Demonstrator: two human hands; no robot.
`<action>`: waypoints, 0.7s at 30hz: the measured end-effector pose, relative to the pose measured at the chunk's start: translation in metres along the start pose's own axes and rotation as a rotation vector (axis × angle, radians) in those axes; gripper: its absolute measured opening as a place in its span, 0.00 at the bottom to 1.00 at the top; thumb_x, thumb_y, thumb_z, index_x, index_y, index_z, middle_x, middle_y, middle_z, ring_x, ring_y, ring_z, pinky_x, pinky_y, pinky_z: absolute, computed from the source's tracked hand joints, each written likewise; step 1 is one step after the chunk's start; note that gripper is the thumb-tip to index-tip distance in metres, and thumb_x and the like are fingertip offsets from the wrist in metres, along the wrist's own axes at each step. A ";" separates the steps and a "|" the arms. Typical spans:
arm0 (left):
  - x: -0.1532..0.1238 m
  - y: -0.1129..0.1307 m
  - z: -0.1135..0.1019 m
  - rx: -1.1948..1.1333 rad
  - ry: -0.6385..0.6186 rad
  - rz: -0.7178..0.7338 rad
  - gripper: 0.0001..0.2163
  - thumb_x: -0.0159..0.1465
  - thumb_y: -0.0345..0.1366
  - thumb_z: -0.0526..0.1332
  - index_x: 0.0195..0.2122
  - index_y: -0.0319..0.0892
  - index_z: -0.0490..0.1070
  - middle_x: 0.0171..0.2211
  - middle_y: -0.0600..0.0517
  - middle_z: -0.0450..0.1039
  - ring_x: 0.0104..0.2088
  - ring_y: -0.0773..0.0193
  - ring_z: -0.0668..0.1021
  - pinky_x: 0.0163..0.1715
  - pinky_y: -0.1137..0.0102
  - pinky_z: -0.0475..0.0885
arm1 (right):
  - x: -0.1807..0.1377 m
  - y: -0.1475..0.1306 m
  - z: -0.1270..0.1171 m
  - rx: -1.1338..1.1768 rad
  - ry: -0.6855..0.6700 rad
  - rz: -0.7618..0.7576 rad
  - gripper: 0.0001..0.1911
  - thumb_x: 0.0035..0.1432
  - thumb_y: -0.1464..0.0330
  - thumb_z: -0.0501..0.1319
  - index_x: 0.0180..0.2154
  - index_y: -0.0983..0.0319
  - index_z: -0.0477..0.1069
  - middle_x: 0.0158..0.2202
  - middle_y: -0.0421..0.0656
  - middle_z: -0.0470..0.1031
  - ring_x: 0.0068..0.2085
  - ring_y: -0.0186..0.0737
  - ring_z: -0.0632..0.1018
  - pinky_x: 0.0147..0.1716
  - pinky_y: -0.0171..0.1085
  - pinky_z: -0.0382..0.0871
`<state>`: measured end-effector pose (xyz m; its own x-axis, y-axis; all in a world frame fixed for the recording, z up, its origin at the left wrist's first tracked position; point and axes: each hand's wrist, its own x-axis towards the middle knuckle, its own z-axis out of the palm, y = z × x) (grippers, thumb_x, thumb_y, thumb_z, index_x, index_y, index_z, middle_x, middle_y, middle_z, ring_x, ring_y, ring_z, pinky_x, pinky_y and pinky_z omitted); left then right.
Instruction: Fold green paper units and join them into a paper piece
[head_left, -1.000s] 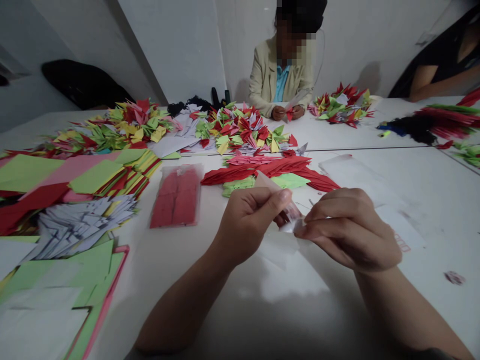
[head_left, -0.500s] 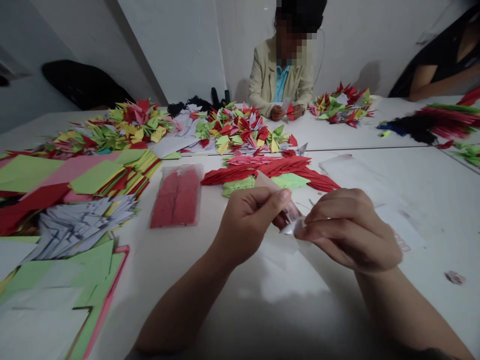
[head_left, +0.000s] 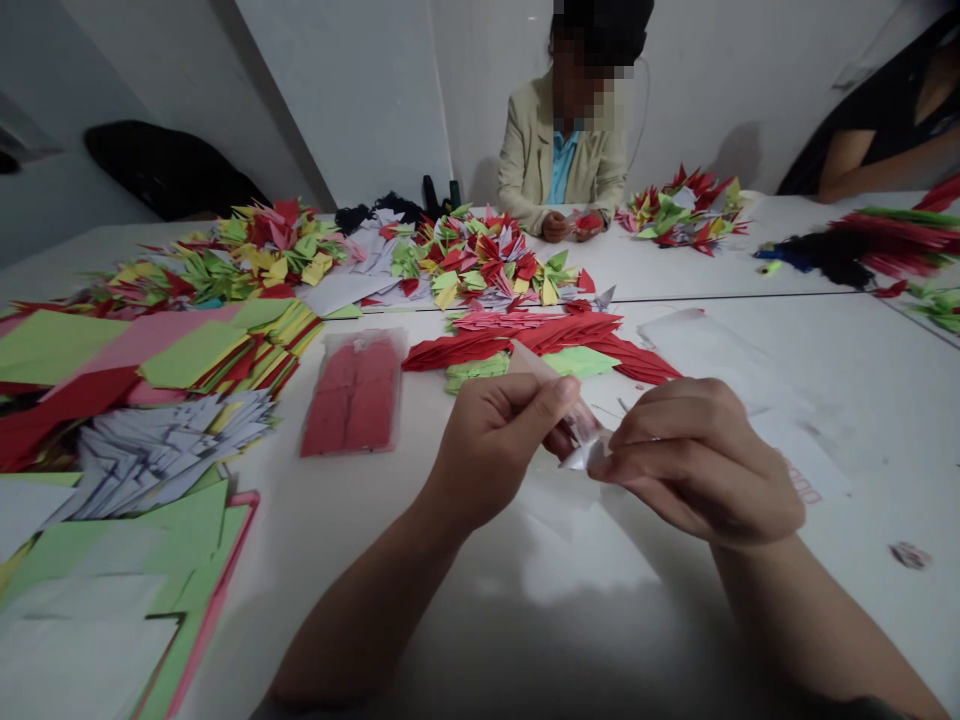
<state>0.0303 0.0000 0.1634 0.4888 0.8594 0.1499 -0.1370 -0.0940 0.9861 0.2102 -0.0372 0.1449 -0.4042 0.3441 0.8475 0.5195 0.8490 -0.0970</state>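
Between my hands is a small piece of folded pale paper [head_left: 583, 428], long and pointed at its upper left, with a whitish flap at its lower end. My left hand [head_left: 499, 455] pinches its upper part between thumb and fingers. At the lower end, the thumb and fingers of my right hand [head_left: 697, 460] close on the whitish flap. The fingertips hide part of the folds. Just beyond my hands lie red folded paper strips [head_left: 525, 340] and light green folded papers [head_left: 480, 372] on the white table [head_left: 330, 590].
Left of my hands lies a clear packet of red paper [head_left: 351, 395]. Stacks of coloured paper [head_left: 172, 550] fill the left side. Heaps of folded paper pieces [head_left: 480, 255] lie farther back. A person [head_left: 562, 160] sits opposite, holding paper. A thin clear sheet [head_left: 720, 350] lies at right.
My hands and the folded paper have barely moved. Across the table, the other person's hands have lowered the paper pieces and brought them together.
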 end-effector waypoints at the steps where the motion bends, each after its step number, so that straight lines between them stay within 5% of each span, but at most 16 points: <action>1: 0.001 -0.001 -0.001 -0.001 0.013 0.000 0.16 0.65 0.40 0.58 0.23 0.37 0.74 0.22 0.51 0.73 0.22 0.71 0.72 0.25 0.76 0.69 | 0.000 0.000 0.000 0.010 -0.004 -0.005 0.06 0.57 0.76 0.61 0.37 0.62 0.73 0.34 0.41 0.74 0.37 0.34 0.75 0.37 0.37 0.71; 9: 0.005 0.000 -0.011 0.065 0.259 0.062 0.16 0.64 0.42 0.58 0.22 0.39 0.74 0.18 0.52 0.73 0.19 0.70 0.73 0.22 0.75 0.69 | -0.001 -0.015 -0.007 0.078 0.000 -0.016 0.09 0.56 0.76 0.61 0.39 0.60 0.74 0.33 0.39 0.75 0.37 0.34 0.76 0.37 0.37 0.74; 14: -0.001 0.006 -0.006 0.202 0.277 0.100 0.17 0.65 0.41 0.57 0.22 0.39 0.76 0.19 0.52 0.75 0.20 0.69 0.75 0.25 0.74 0.71 | -0.004 -0.010 -0.005 -0.046 0.236 -0.015 0.22 0.58 0.71 0.59 0.54 0.50 0.65 0.53 0.40 0.72 0.47 0.44 0.76 0.43 0.47 0.76; 17: -0.002 0.006 -0.003 0.275 0.275 0.147 0.19 0.65 0.40 0.57 0.19 0.39 0.74 0.19 0.52 0.74 0.22 0.68 0.77 0.29 0.73 0.73 | -0.006 -0.006 0.003 -0.034 0.115 0.066 0.37 0.61 0.73 0.53 0.65 0.44 0.42 0.57 0.39 0.69 0.54 0.45 0.74 0.51 0.52 0.71; 21: -0.001 0.003 -0.002 0.270 0.248 0.148 0.21 0.66 0.41 0.57 0.16 0.39 0.72 0.20 0.51 0.76 0.27 0.67 0.79 0.35 0.73 0.73 | -0.010 -0.004 0.010 -0.138 -0.124 0.129 0.45 0.60 0.72 0.56 0.67 0.56 0.26 0.57 0.46 0.70 0.60 0.45 0.69 0.57 0.54 0.65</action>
<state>0.0275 0.0003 0.1665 0.2531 0.9191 0.3021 0.0572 -0.3259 0.9437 0.2042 -0.0402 0.1314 -0.4124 0.5004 0.7613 0.6675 0.7346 -0.1213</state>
